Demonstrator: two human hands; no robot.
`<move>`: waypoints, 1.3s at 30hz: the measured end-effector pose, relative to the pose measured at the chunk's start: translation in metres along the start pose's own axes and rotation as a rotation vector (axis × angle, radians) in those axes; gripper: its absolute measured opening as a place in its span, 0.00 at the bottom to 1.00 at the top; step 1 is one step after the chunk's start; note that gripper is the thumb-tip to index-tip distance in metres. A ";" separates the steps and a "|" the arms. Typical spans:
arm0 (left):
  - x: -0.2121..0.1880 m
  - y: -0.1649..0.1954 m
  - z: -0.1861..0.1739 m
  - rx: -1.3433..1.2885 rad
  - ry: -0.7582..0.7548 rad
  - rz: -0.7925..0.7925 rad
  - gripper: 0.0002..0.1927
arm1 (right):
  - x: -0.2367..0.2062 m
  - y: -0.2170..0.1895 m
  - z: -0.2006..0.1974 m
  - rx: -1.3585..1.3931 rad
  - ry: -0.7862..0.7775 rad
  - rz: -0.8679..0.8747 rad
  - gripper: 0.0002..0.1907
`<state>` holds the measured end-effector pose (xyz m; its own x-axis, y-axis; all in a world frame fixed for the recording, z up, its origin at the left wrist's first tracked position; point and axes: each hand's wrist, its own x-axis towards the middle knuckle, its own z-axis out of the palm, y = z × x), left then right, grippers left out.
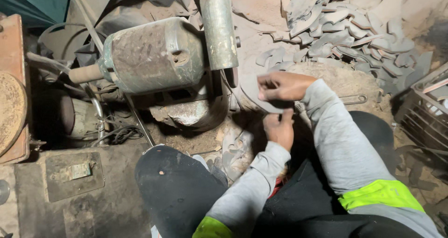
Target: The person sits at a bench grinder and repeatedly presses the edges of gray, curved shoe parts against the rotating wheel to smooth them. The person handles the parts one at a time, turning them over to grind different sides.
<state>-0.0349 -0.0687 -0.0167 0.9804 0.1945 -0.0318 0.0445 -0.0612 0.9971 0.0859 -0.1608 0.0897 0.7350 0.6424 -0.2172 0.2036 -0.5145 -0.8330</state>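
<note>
Both hands are on one flat grey metal blank (261, 98), centre of frame, held right next to the grinder's wheel guard. My left hand (279, 129) grips its lower edge from below, fingers curled around it. My right hand (281, 86) pinches the upper edge, thumb and fingers closed on it. The blank is a curved, crescent-like piece; it looks tilted towards the machine, but I can't tell if it touches the wheel.

Near: my knees in dark trousers (177, 186) fill bottom centre, grey sleeves with yellow-green bands (380, 193) at lower right. Between the knees, a few more grey blanks (235, 151) lie on the dirt floor (196, 142).

Lower left: dark slab with a flat metal plate (74, 175) set in it. Left edge: a round dusty disc (10, 109) on a reddish board.

Mid-frame: bench grinder motor (154, 56), worn green-grey housing, bare shaft stub (84, 73) sticking out left. Curved wheel guard (205, 114) sits under it, just left of the blank. A vertical metal cylinder (219, 25) stands in front of the motor's right end. Cables (119, 134) coil on the floor below left.

Right edge: dark plastic crate (422, 114).

Far, upper right: a big heap of similar grey crescent blanks (354, 37) on a mound of dirt.
</note>
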 end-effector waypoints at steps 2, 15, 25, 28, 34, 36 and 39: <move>-0.006 0.011 -0.014 0.059 0.017 0.048 0.13 | -0.006 0.001 -0.008 0.058 -0.101 0.057 0.21; 0.054 0.061 -0.125 0.441 -0.199 0.281 0.11 | -0.010 0.009 -0.009 -0.249 0.530 -0.034 0.40; 0.069 0.039 -0.101 0.032 -0.418 -0.188 0.13 | 0.015 0.004 0.010 0.154 0.487 0.239 0.24; 0.070 0.034 -0.091 -0.334 -0.501 -0.285 0.13 | 0.025 -0.008 0.015 0.248 0.534 0.085 0.24; 0.080 0.042 -0.087 -0.535 -0.523 -0.342 0.12 | 0.042 -0.020 0.012 0.212 0.639 -0.013 0.20; 0.086 0.046 -0.088 -0.579 -0.541 -0.349 0.12 | 0.047 -0.019 0.013 0.189 0.669 0.038 0.22; 0.093 0.050 -0.089 -0.648 -0.551 -0.378 0.11 | 0.054 -0.016 0.013 0.117 0.758 -0.039 0.23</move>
<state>0.0417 0.0333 0.0366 0.8828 -0.4124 -0.2248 0.4261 0.5020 0.7526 0.1137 -0.1109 0.0849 0.9798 0.0720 0.1867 0.1997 -0.4090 -0.8904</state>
